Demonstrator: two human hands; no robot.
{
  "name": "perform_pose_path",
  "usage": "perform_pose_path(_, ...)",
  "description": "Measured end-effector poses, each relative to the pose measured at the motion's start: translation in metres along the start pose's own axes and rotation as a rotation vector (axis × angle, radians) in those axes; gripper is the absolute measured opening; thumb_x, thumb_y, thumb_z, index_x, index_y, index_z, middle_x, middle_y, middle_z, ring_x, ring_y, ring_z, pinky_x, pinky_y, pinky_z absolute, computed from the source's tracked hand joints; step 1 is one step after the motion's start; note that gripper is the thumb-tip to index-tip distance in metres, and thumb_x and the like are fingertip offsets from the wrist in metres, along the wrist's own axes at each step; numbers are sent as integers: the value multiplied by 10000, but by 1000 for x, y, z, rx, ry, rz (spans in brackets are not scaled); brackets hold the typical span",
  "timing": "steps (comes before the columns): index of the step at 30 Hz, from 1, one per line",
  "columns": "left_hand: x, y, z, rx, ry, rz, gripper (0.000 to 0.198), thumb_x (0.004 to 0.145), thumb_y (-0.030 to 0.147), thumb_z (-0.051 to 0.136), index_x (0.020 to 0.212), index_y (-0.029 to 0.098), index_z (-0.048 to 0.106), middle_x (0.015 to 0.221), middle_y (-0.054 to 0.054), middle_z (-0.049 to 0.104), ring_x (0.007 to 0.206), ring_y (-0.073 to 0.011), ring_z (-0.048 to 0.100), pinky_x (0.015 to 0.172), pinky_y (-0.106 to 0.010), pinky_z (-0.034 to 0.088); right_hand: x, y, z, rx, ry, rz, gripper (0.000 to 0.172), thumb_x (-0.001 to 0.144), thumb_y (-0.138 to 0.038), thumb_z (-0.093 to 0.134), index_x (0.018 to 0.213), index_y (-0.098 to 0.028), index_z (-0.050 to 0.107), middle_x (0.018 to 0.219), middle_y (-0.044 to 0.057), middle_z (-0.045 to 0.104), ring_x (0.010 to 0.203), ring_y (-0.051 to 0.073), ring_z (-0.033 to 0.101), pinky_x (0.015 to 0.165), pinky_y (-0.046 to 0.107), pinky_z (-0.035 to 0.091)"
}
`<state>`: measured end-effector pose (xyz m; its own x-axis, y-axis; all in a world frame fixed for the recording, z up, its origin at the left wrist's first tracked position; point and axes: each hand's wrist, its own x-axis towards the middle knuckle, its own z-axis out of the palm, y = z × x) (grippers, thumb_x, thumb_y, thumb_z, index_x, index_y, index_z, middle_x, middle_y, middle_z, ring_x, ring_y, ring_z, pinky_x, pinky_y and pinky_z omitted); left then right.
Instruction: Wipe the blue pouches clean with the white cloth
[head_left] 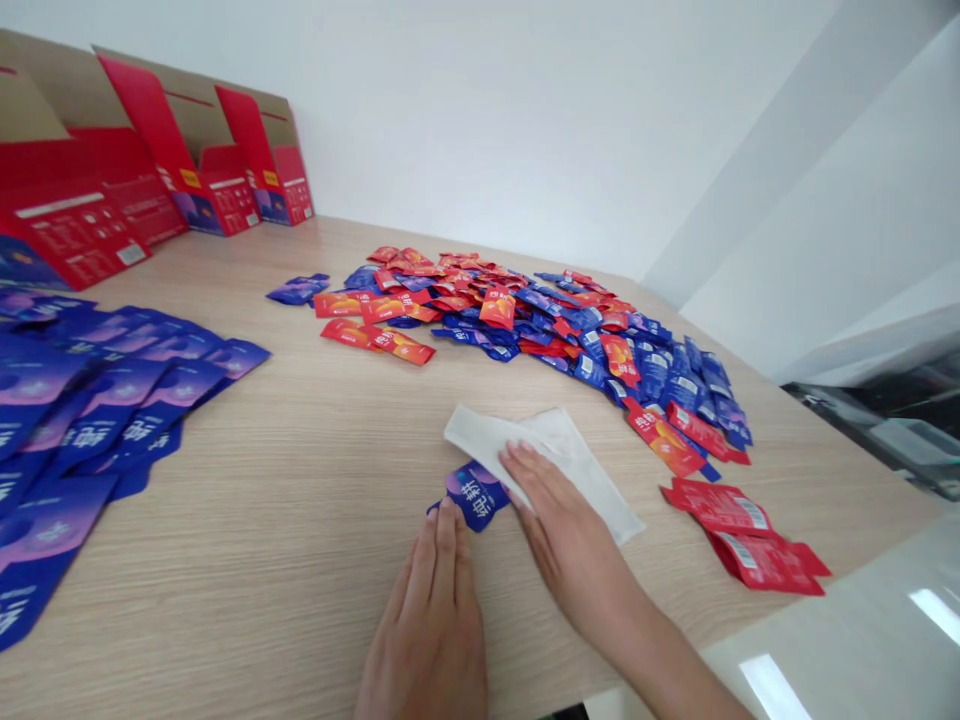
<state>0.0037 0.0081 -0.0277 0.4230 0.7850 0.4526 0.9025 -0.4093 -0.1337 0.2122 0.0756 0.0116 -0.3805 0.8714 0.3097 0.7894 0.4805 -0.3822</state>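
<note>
Pressing blue packet [476, 495] to table [300, 560] with straight left hand [433, 610], fingers together, and white cloth [592, 470] with flattened right hand [559, 510]. Probably mid-wipe: seemingly finished with blue stack [127, 385] at left, not with red-and-blue heap [496, 307] beyond.

Packing area, open cartons [229, 195], heaped sachets [497, 308]
</note>
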Motion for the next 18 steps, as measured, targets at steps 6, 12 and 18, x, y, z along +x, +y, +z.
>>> perform_pose_path(6, -1, 3, 3, -24, 13, -19, 723, 803, 184, 520, 1500, 2, 575, 1572, -208, 637, 1435, -296, 637, 1144, -355, 582, -3, -11, -8, 46, 113, 82, 502, 1149, -279, 442, 1638, -208, 533, 1679, 119, 535, 1579, 272, 489, 1301, 552, 431)
perform_pose_path(12, -3, 0, 3, -9, -37, 20, 718, 800, 187, 509, 1487, -10, 580, 1544, -240, 650, 1419, -325, 652, 1138, -385, 597, 4, -32, 8, 46, -87, -117, 535, 1109, -145, 461, 1639, -196, 524, 1688, 87, 529, 1604, 230, 451, 1325, 506, 406)
perform_pose_path(18, -2, -2, -4, -46, -117, 32, 816, 816, 180, 496, 1599, -36, 416, 1648, -267, 532, 1512, -345, 564, 1199, -420, 564, -6, 19, -19, -43, 82, 167, 481, 1148, -327, 450, 1572, -164, 608, 1609, 177, 605, 1525, 321, 561, 1278, 623, 445)
